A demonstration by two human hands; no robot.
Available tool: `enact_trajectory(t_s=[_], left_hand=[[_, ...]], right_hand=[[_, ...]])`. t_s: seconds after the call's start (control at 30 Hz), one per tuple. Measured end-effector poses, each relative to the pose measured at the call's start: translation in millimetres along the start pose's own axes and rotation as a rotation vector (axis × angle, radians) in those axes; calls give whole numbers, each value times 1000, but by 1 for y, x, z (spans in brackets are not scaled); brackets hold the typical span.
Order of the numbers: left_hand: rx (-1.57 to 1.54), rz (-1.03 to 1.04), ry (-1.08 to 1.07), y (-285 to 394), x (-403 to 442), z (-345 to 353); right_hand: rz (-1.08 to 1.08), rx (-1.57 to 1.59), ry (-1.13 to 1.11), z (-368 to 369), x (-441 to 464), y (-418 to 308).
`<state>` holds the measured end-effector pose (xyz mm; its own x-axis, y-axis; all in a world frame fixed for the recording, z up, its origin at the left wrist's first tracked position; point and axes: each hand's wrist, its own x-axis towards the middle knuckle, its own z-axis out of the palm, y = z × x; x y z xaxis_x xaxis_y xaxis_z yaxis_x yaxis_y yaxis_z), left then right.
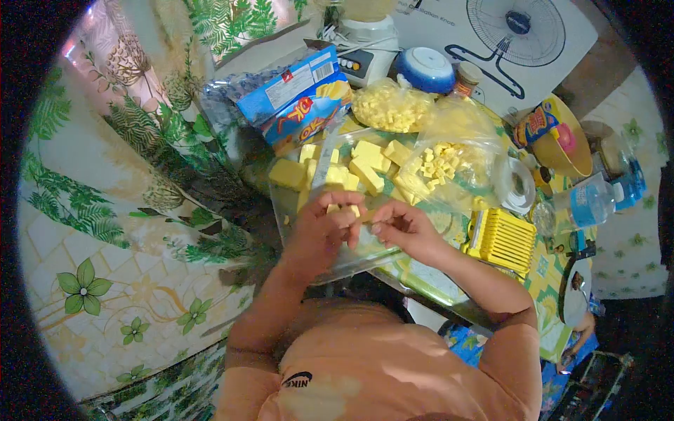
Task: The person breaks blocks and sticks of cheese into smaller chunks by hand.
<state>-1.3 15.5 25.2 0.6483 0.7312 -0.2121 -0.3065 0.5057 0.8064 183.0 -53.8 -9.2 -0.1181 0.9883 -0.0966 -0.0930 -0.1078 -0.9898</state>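
My left hand [324,230] is closed, its fingers curled around a small yellow block [344,209] that looks like cheese. Beside it, my right hand [404,226] has its thumb and fingertips pinched together; whatever is between them is too small to make out. Both hands are over the near edge of a clear plastic sheet or tray [351,265]. Just beyond them lie several larger yellow blocks [366,175]. A long, pale flat blade-like strip [324,160] runs among the blocks toward my left hand; its near end is hidden.
A plastic bag [441,163] with small yellow cubes lies right of the blocks. Behind are another filled bag [392,107], a blue box [298,98] and a blue bowl [426,69]. A yellow slotted tool [500,242], tape roll [514,184] and bottle [593,200] stand right.
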Motion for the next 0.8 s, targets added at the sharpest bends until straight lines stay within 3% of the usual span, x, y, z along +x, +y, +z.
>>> enact_trajectory(t_s=[0.1, 0.2, 0.3, 0.4, 0.6, 0.8], left_hand=[[307, 78, -8, 19, 12, 19], [667, 155, -188, 41, 22, 42], [915, 638, -312, 15, 64, 59], [1114, 737, -414, -3, 98, 79], [1342, 615, -414, -23, 143, 94], [1346, 621, -424, -20, 151, 90]], right_hand=[[-132, -269, -64, 6, -3, 0], [-174, -462, -81, 13, -9, -13], [-157, -520, -114, 14, -11, -14], [-207, -559, -109, 14, -11, -10], [-287, -603, -124, 13, -9, -5], [-271, -581, -145, 13, -11, -9]])
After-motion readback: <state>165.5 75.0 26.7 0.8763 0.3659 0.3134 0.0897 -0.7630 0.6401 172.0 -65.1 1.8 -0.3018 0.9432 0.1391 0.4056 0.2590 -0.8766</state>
